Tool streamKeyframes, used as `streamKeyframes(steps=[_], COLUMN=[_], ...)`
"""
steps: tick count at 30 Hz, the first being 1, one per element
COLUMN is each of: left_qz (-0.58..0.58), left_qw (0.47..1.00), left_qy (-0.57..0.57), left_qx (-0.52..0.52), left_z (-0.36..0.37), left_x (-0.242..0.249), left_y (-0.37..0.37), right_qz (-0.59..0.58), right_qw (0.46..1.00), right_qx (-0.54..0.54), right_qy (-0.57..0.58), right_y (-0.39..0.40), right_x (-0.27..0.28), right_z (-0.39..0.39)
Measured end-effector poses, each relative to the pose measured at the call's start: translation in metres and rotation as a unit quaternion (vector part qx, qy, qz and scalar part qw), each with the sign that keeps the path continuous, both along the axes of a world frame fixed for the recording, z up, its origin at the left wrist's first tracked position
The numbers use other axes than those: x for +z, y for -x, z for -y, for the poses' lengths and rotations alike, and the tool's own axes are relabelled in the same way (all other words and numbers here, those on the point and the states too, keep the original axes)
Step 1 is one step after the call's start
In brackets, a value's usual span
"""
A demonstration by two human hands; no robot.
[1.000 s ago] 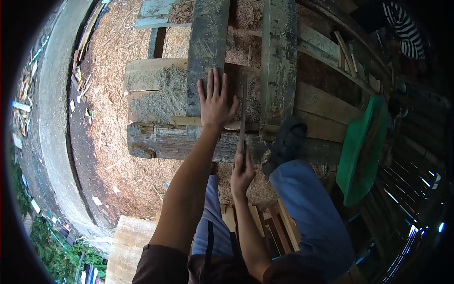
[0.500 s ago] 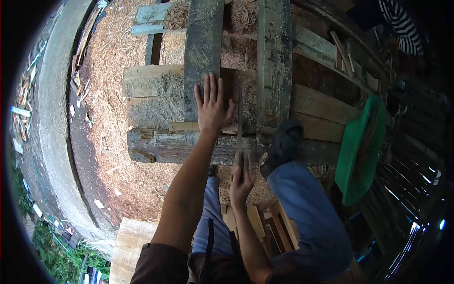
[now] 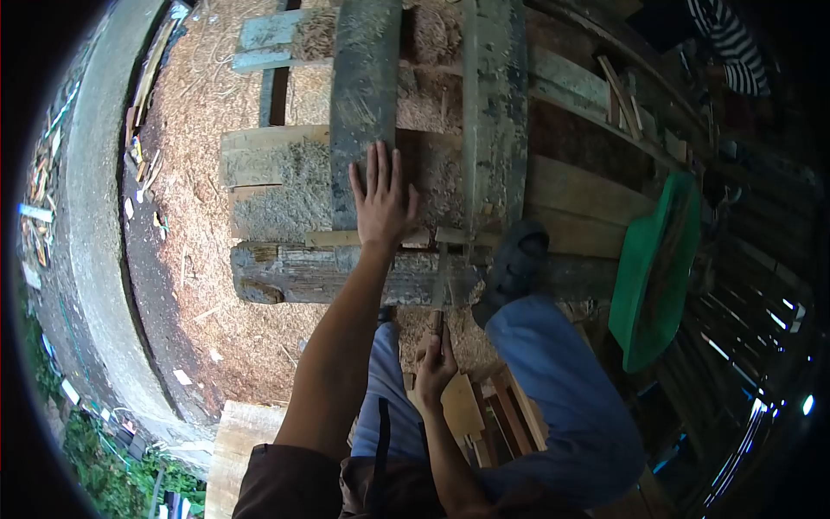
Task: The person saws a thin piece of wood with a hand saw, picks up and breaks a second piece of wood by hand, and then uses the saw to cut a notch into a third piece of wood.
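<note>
Wooden strip [image 3: 333,238], lying along the worktop [image 3: 324,275], is showing a gap at the saw [image 3: 441,281]; whether it is running right through cannot be told. Left hand [image 3: 381,212]: fingers spreading open on the dark plank [image 3: 366,95], heel overlying the strip; right hand [image 3: 435,372]: fingers gripping the saw's handle, apart from the strip.

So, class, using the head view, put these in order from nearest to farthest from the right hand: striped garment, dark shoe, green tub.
From the right hand:
1. Dark shoe: just ahead, slightly to the right.
2. Green tub: farther out on the right side.
3. Striped garment: far upper right corner.
</note>
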State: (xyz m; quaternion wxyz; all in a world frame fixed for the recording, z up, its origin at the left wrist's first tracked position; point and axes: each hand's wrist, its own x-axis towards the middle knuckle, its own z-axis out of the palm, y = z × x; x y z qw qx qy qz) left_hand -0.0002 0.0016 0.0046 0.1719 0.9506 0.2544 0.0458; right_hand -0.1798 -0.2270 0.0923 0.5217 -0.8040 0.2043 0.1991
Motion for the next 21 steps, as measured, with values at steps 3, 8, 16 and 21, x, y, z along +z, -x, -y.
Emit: streamKeyframes(steps=[3,8,16,21], left_qz=[0.007,0.007,0.025,0.031], left_qw=[1.000,1.000,1.000,0.999], left_qy=[-0.008,-0.011,-0.013,-0.023], left_qx=[0.009,0.007,0.007,0.006], left_z=[-0.005,-0.005,-0.004,-0.004], left_x=[0.000,0.000,-0.002,-0.003], left_y=[-0.010,-0.006,-0.006,-0.006], right_qz=[0.059,0.138,0.331,0.402], right_qw=[0.995,0.984,0.927,0.838], right_qx=[0.072,0.109,0.156,0.242], right_qy=[0.034,0.040,0.083,0.278], right_y=[-0.006,-0.076,-0.174,-0.268], right_x=[-0.015,-0.005,0.031,0.015], right_z=[0.003,-0.036,-0.072,-0.070])
